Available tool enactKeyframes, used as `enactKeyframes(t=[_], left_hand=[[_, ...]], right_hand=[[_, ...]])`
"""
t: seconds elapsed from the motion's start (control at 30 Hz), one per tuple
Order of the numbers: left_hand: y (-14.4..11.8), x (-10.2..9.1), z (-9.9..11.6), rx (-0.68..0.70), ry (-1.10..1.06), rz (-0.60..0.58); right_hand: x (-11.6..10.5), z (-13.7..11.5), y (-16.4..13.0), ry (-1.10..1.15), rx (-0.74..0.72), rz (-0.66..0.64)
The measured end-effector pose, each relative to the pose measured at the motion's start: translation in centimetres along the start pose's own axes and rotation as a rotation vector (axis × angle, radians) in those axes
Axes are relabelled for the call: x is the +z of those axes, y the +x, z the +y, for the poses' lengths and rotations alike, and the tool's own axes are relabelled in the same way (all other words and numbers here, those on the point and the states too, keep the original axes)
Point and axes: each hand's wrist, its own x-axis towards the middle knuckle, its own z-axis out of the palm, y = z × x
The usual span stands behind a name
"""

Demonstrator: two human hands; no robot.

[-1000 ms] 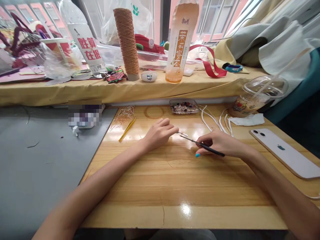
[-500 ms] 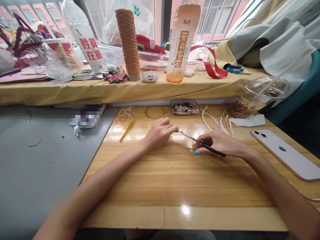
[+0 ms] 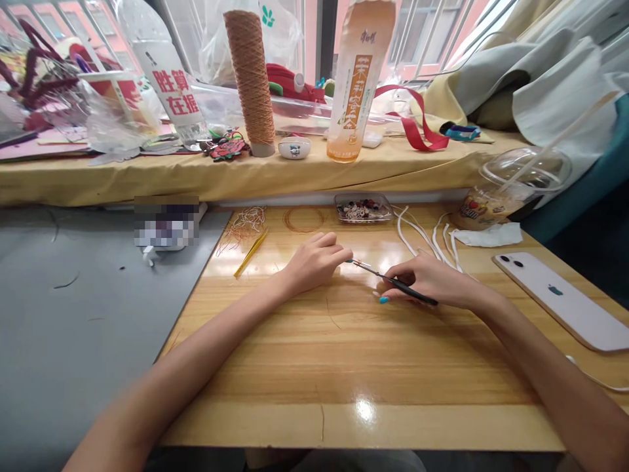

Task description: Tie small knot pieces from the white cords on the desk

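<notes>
Fingertips of my left hand (image 3: pixel 314 262) pinch a tiny wire piece (image 3: pixel 357 261); my right hand (image 3: pixel 432 282) grips thin black tweezers (image 3: pixel 398 282). Squeezing off-centre could flick it away across the glossy table (image 3: pixel 344 367).

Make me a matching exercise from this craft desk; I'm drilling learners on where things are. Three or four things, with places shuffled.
Things:
1. thin dark tool
2. yellow tweezers
3. phone
4. thread cone

Places:
A. upright on the cloth-covered ledge
B. face down near the table's right edge
C. in the right hand
D. lying on the table, left of the left hand

Pairs: 1-C, 2-D, 3-B, 4-A
</notes>
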Motion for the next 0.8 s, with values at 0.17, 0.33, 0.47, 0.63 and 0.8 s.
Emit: enactKeyframes(t=[0.17,0.33,0.47,0.63,0.8], left_hand=[[0.0,0.1,0.0,0.000,0.005,0.012],[0.0,0.2,-0.1,-0.033,0.020,0.035],[0.1,0.0,-0.1,-0.055,0.030,0.056],[0.1,-0.3,0.0,-0.039,0.050,0.046],[0.2,-0.2,0.1,-0.067,0.025,0.047]], right_hand=[[0.1,0.2,0.0,-0.069,-0.048,0.027],[0.0,0.1,0.0,-0.008,0.012,-0.039],[-0.5,0.2,-0.3,0.100,0.077,-0.085],[-0.9,0.4,-0.6,0.243,0.145,-0.082],[-0.6,0.5,-0.2,0.102,0.143,0.083]])
